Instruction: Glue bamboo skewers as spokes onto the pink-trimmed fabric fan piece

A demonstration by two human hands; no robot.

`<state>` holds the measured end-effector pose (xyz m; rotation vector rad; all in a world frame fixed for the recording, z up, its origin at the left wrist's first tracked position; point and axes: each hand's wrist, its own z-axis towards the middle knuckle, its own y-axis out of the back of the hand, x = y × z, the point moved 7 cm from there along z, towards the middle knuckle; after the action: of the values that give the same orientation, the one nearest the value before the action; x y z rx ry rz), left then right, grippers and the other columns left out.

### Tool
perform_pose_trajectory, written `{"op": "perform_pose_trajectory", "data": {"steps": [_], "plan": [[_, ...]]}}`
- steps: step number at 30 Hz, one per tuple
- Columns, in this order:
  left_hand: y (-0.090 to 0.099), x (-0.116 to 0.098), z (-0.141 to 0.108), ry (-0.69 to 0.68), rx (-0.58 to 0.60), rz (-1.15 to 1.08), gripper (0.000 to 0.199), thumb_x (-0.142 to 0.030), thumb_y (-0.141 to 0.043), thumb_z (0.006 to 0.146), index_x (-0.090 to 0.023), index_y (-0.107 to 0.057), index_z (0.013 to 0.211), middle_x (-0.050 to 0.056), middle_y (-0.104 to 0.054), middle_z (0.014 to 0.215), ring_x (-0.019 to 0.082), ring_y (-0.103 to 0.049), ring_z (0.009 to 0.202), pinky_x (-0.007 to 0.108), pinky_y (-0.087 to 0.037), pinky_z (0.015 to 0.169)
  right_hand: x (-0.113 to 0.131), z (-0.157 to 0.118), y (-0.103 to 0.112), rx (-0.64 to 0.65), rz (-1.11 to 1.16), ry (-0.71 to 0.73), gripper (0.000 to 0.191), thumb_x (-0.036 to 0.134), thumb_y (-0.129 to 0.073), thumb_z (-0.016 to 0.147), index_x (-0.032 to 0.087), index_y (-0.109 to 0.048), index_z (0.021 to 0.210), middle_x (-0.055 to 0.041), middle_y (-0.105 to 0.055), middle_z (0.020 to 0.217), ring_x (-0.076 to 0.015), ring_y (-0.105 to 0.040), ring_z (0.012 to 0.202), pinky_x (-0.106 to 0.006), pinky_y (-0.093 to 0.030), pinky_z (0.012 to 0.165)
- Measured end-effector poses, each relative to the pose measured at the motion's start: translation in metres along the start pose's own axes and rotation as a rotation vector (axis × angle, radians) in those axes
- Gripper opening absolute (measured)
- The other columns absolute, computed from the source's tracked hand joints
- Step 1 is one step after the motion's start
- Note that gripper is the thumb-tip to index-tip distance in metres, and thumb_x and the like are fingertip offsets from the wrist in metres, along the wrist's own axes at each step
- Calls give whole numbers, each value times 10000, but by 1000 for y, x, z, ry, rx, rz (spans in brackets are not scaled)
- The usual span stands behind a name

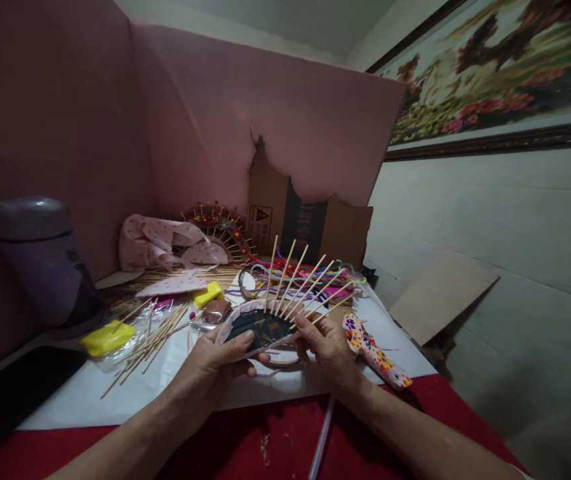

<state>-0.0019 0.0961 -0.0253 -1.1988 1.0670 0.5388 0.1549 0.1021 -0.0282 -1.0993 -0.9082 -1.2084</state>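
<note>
A half-round dark piece with a pale pink edge [260, 328] is held up between both hands, above the white sheet. Several thin wooden sticks [293, 277] fan upward from it. My left hand [220, 360] grips its left end, thumb lying on the dark face. At its right end, my right hand [323, 343] pinches around the lowest sticks, its thumb and forefinger together. The tips of the fingers behind the piece are partly hidden.
Loose sticks [158, 340], a yellow packet [108, 339] and a purple tumbler [45, 260] are on the left. Behind stand cut cardboard [270, 193] and a decorated stick fan [235, 237]. A flower-patterned piece [378, 353] lies right, a clear tube [323, 437] in front.
</note>
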Motion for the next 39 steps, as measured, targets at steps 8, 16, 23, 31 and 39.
{"op": "perform_pose_trajectory", "data": {"steps": [8, 16, 23, 31, 39], "plan": [[15, -14, 4, -73, -98, -31, 198, -160, -708, 670, -89, -624, 834, 59, -656, 734, 117, -613, 574, 171, -470, 451, 6, -1, 13, -98, -200, 117, 385, 506, -502, 820, 151, -578, 690, 10, -497, 575, -89, -393, 465, -217, -288, 415], [18, -14, 5, -89, -135, -3, 193, -148, -689, 667, -81, -616, 833, 83, -653, 740, 134, -614, 574, 189, -449, 444, 39, -19, 9, -126, -598, 504, 148, 247, -565, 821, 187, -532, 689, 18, -475, 599, -126, -431, 546, -257, -347, 519], [5, -4, 2, -31, -17, 59, 207, -113, -591, 685, -88, -631, 886, 100, -671, 802, 151, -613, 593, 222, -444, 469, 64, -39, -21, 108, -895, 879, 245, 54, -488, 807, 206, -594, 968, -64, -590, 907, -206, -513, 864, -371, -412, 764], [-5, 3, 1, -2, 74, 119, 258, -188, -626, 710, -124, -640, 959, 114, -691, 827, 211, -649, 695, 274, -476, 557, 58, -39, -32, 151, -1156, 880, 330, 194, -511, 803, 239, -599, 1118, -93, -478, 1179, -297, -362, 1129, -491, -329, 918], [-16, 4, -3, -34, 145, 237, 241, -183, -607, 742, -140, -632, 977, 102, -687, 826, 210, -633, 728, 310, -498, 607, 55, -37, -36, 144, -1193, 846, 312, 233, -505, 837, 231, -583, 1140, -91, -445, 1262, -286, -305, 1205, -483, -315, 970]]}}
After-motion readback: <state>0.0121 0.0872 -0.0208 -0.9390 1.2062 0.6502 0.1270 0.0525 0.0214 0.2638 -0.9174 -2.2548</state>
